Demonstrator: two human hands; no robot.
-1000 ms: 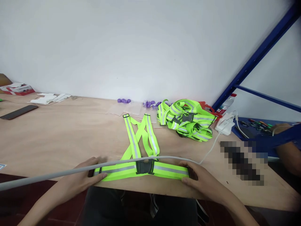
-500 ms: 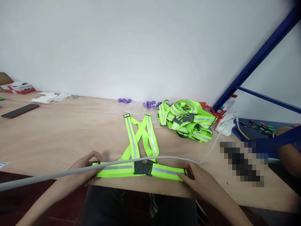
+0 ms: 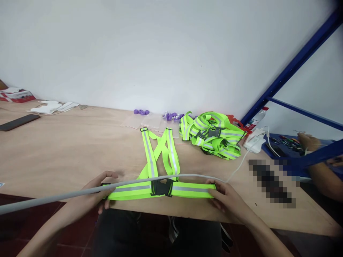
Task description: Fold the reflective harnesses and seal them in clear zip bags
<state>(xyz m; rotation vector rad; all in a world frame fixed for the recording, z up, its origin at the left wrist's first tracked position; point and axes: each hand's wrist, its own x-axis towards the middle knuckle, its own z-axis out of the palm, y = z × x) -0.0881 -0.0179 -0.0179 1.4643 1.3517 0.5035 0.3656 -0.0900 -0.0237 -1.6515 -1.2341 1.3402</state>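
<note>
One lime reflective harness (image 3: 191,190) lies at the near edge of a wooden table (image 3: 80,150). The left hand (image 3: 92,194) grips the left end of its belt, and the right hand (image 3: 232,200) pinches the right end, seemingly keeping it straight, black buckle (image 3: 161,187) between them. A pale cable (image 3: 66,196) crosses in front. Farther back, the harness's straps spread apart, perhaps to avoid tangling. Far right of them sits a jumbled harness pile (image 3: 226,135); left of it, purple pieces (image 3: 141,112) rest near the wall (image 3: 107,53).
</note>
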